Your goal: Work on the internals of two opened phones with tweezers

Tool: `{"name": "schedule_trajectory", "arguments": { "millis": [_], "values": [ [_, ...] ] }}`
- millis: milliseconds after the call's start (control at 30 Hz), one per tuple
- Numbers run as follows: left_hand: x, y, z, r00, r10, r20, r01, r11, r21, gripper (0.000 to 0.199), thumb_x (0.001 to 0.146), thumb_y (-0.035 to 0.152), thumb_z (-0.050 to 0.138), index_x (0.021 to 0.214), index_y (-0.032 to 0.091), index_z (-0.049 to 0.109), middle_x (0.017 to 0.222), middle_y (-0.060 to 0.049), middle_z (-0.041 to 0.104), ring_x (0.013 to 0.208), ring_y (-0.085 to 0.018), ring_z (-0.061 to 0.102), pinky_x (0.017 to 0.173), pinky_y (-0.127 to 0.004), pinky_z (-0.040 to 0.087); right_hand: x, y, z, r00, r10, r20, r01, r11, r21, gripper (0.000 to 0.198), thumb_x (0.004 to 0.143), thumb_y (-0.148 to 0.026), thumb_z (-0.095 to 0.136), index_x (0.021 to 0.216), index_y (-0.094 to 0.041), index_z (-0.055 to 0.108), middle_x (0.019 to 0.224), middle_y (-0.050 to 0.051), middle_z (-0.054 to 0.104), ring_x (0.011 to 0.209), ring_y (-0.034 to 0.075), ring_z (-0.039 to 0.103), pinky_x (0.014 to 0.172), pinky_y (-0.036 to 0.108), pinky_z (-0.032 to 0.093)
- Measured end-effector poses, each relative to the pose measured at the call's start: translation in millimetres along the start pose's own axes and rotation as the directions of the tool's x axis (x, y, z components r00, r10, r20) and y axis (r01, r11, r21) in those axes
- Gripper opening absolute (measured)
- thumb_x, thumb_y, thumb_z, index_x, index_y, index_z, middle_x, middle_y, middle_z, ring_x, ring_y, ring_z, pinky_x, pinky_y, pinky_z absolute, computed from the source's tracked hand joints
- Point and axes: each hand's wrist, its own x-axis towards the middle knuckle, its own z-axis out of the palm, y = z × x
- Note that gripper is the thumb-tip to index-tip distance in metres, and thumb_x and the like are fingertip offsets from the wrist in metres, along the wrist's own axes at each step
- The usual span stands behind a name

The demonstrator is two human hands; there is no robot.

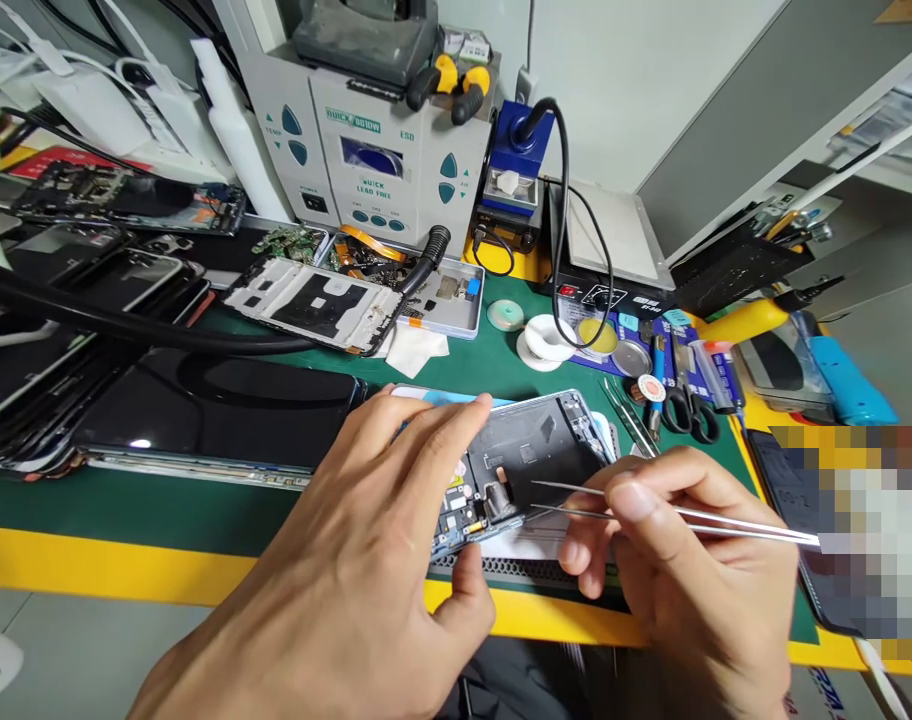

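An opened smartphone (527, 440) lies tilted on the bench, its inner frame and part of its circuit board facing up. My left hand (373, 540) grips the phone by its near and far edges, thumb at the front, and hides the board's left part. In my right hand (681, 560) is a pair of thin metal tweezers (711, 520), pinched between thumb and fingers. The tweezers' two tips are apart, over the phone's near edge beside a small silvery round part (496, 500). Nothing shows between the tips.
A hot air station (381, 150) stands at the back, with a white phone frame (317, 305) before it. Stacked phone screens (223, 405) lie left, under a thick black hose (126, 320). Right are solder spools (546, 342), scissors (690, 412), spare tweezers (627, 415) and a dark phone (790, 510).
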Motion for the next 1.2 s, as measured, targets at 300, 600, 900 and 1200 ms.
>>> {"name": "schedule_trajectory", "arguments": {
  "millis": [300, 600, 900, 1200],
  "values": [
    [3.4, 2.3, 0.2, 1.000, 0.013, 0.002, -0.013, 1.000, 0.014, 0.075, 0.080, 0.016, 0.058, 0.151, 0.018, 0.035, 0.139, -0.001, 0.051, 0.132, -0.014, 0.040, 0.115, -0.021, 0.026, -1.3, 2.5, -2.5, 0.999, -0.029, 0.013, 0.029, 1.000, -0.007, 0.016, 0.084, -0.033, 0.081, 0.076, -0.024, 0.070, 0.064, 0.000, 0.076, 0.047, 0.016, 0.068, 0.039, 0.022, 0.053],
    [1.8, 3.4, -2.7, 1.000, 0.020, 0.005, -0.021, 0.999, 0.030, 0.075, 0.081, 0.016, 0.057, 0.152, 0.018, 0.034, 0.139, -0.002, 0.050, 0.134, -0.015, 0.039, 0.115, -0.024, 0.026, -0.8, 6.4, -5.4, 0.998, -0.049, 0.032, 0.048, 0.999, 0.020, 0.014, 0.086, -0.030, 0.079, 0.078, -0.024, 0.070, 0.062, 0.001, 0.075, 0.046, 0.016, 0.069, 0.039, 0.022, 0.054],
    [0.3, 3.2, -2.4, 1.000, 0.023, -0.002, -0.023, 0.999, 0.027, 0.074, 0.081, 0.015, 0.057, 0.151, 0.021, 0.035, 0.139, 0.000, 0.051, 0.134, -0.014, 0.039, 0.116, -0.023, 0.028, 1.3, 11.2, -8.0, 0.994, -0.085, 0.066, 0.082, 0.996, 0.039, 0.010, 0.088, -0.026, 0.077, 0.080, -0.023, 0.072, 0.068, 0.002, 0.079, 0.047, 0.016, 0.070, 0.040, 0.022, 0.055],
    [4.8, 5.2, 4.5, 0.999, 0.036, -0.031, -0.032, 0.994, 0.104, 0.074, 0.081, 0.022, 0.059, 0.151, 0.016, 0.034, 0.141, -0.010, 0.051, 0.135, -0.028, 0.040, 0.117, -0.046, 0.036, -2.1, 3.8, -8.8, 0.999, 0.019, -0.033, -0.013, 0.986, 0.167, 0.013, 0.085, -0.031, 0.079, 0.076, -0.026, 0.071, 0.067, 0.001, 0.078, 0.043, 0.016, 0.067, 0.039, 0.024, 0.053]
  ]
}}
